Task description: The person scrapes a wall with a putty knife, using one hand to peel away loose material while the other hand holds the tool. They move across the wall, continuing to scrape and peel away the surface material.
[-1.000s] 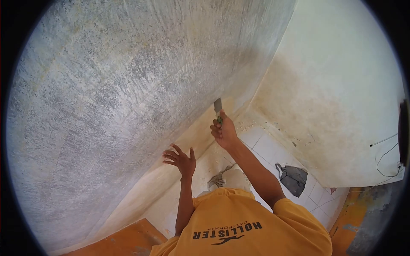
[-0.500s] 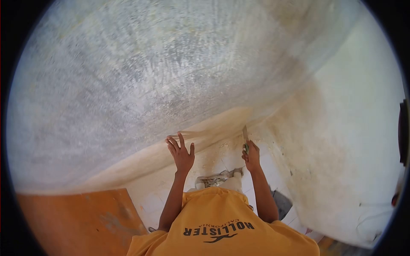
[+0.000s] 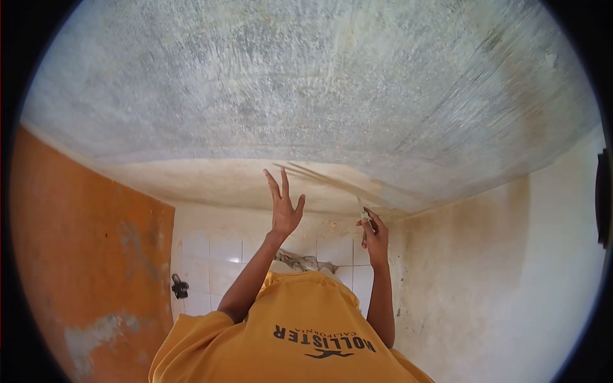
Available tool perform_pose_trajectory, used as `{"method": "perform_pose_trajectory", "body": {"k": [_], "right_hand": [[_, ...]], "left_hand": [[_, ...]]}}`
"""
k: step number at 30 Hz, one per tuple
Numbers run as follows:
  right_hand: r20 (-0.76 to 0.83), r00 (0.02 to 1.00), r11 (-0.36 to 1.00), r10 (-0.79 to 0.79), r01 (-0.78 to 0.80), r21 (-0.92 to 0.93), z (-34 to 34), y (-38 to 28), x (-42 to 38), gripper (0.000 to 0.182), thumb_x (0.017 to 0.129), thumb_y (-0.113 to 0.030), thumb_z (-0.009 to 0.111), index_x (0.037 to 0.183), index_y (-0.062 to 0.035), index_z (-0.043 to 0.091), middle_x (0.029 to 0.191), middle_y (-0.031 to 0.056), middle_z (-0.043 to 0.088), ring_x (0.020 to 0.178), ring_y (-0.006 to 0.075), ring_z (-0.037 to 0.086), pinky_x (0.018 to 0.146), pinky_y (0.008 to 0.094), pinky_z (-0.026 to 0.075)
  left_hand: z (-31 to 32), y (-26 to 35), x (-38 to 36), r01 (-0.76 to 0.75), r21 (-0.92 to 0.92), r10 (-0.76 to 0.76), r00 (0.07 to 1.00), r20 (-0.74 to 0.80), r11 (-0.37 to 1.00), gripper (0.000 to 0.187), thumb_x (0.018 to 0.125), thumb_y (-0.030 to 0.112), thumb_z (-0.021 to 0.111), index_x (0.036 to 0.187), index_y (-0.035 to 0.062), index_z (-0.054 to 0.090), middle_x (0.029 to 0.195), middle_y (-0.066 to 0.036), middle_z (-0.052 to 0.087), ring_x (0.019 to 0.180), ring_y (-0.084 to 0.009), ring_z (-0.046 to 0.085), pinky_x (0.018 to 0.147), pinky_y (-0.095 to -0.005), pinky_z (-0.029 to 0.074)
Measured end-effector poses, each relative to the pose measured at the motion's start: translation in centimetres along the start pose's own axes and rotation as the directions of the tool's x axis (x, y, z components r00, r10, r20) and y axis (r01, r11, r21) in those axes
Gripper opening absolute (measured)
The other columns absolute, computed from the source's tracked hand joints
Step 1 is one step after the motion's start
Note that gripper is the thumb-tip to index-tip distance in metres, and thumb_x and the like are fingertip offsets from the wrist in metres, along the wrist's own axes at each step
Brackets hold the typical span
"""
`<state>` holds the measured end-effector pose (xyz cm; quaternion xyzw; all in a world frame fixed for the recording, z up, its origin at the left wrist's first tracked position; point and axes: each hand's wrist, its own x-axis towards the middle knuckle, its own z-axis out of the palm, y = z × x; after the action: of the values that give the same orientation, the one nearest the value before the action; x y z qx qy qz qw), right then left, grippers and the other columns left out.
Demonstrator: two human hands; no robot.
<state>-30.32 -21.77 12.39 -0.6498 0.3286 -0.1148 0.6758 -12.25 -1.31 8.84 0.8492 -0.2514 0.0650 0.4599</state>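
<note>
My right hand (image 3: 375, 242) is closed around the handle of a scraper (image 3: 359, 203), its narrow blade pointing up toward the wall (image 3: 287, 108). The blade tip overlaps the cream strip low on that wall, and a thin shadow runs up-left from it. To the left, my left hand (image 3: 285, 214) is raised in front of the same strip with fingers spread, holding nothing. Above both hands the wall surface is rough and grey, with streaky marks.
An orange panel with worn patches (image 3: 96, 255) stands on the left. On the white floor tiles (image 3: 195, 265) lie a small black object (image 3: 179, 286) and some rubble (image 3: 297, 260) near my feet. A stained pale wall (image 3: 472, 268) closes the right side.
My view has turned, so the wall edge now runs more level and more of the orange panel shows. My left hand has shifted slightly right and up; the right still grips the scraper.
</note>
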Motion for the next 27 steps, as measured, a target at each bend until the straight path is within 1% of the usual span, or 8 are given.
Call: {"method": "perform_pose_trajectory", "body": {"k": [4,6,7,10,13,20,24,27], "right_hand": [[0.059,0.998,0.985,-0.031,0.04,-0.169,-4.4,2.1,-0.2,0.039,0.102,-0.018,0.06,0.141,-0.01,0.06,0.097,0.0066,0.072,0.05,0.0044,0.044,0.043,0.0222,0.037],[0.125,0.992,0.977,0.026,0.002,-0.215,-6.0,0.3,-0.2,0.039,0.102,-0.015,0.06,0.139,-0.0085,0.061,0.095,0.0069,0.072,0.053,0.0067,0.05,0.047,0.0243,0.042],[0.153,0.986,0.971,0.061,-0.023,-0.239,-6.5,-1.0,-0.6,0.038,0.101,-0.014,0.061,0.139,-0.0078,0.062,0.094,0.007,0.072,0.055,0.0078,0.053,0.049,0.0253,0.045],[0.289,0.902,0.839,-0.321,0.413,-0.355,-6.6,-4.2,1.1,0.035,0.099,-0.011,0.062,0.134,-0.0063,0.064,0.091,0.0109,0.074,0.062,0.0153,0.064,0.061,0.031,0.052],[0.309,0.863,0.733,-0.4,0.504,-0.458,-5.2,-6.2,4.0,0.029,0.1,-0.01,0.062,0.128,-0.0039,0.068,0.078,0.0076,0.071,0.063,0.011,0.062,0.062,0.0277,0.049],[0.277,0.874,0.681,-0.4,0.485,-0.549,-1.0,-11.3,4.6,0.029,0.094,-0.008,0.065,0.122,-0.0084,0.072,0.073,0.0123,0.068,0.065,0.0171,0.063,0.065,0.0332,0.051],[0.267,0.89,0.637,-0.371,0.453,-0.624,-0.5,-12.3,4.7,0.029,0.093,-0.009,0.065,0.122,-0.0092,0.072,0.074,0.0154,0.067,0.065,0.02,0.063,0.065,0.0342,0.05],[0.27,0.891,0.627,-0.365,0.449,-0.636,0.7,-11.9,5.5,0.03,0.093,-0.009,0.064,0.122,-0.0093,0.072,0.08,0.0185,0.07,0.067,0.0219,0.065,0.067,0.0351,0.051]], "left_hand": [[0.0,1.8,0.6,-0.013,0.041,0.015,0.998,-0.057,0.999,0.103,0.091,0.004,0.072,0.166,0.0156,0.002,0.164,-0.033,-0.021,0.151,-0.0569,-0.004,0.121,-0.0563,0.027],[-1.0,2.1,0.8,0.033,-0.018,-0.035,0.993,-0.113,0.999,0.102,0.091,0.004,0.071,0.166,0.0158,0.003,0.164,-0.033,-0.02,0.152,-0.0567,-0.004,0.123,-0.0579,0.023],[-1.8,2.4,0.8,0.023,0.026,-0.018,0.986,-0.168,0.999,0.1,0.092,0.005,0.07,0.166,0.016,0.003,0.165,-0.033,-0.018,0.151,-0.0572,-0.001,0.122,-0.0574,0.026],[-2.8,2.7,0.5,0.063,0.047,-0.049,0.969,-0.241,0.997,0.099,0.093,0.006,0.069,0.166,0.0159,0.002,0.165,-0.033,-0.017,0.151,-0.0574,0.0,0.122,-0.0571,0.026],[-2.3,3.2,0.9,0.066,0.044,-0.053,0.968,-0.246,0.997,0.098,0.094,0.005,0.068,0.166,0.0157,0.002,0.165,-0.033,-0.017,0.151,-0.0576,0.001,0.122,-0.0567,0.025],[-0.8,5.0,3.5,0.004,-0.046,-0.014,0.974,-0.225,0.999,0.096,0.095,0.006,0.067,0.167,0.0178,0.004,0.167,-0.03,-0.016,0.153,-0.0541,0.004,0.121,-0.0541,0.029],[0.8,4.5,3.3,0.115,-0.186,-0.172,0.928,-0.331,0.976,0.089,0.098,0.007,0.063,0.167,0.0197,0.008,0.168,-0.026,-0.015,0.153,-0.0526,0.01,0.12,-0.0534,0.032],[0.7,4.9,3.0,0.088,-0.226,-0.14,0.964,-0.227,0.97,0.088,0.098,0.006,0.062,0.167,0.0206,0.01,0.169,-0.025,-0.012,0.152,-0.053,0.012,0.119,-0.0521,0.034]]}}
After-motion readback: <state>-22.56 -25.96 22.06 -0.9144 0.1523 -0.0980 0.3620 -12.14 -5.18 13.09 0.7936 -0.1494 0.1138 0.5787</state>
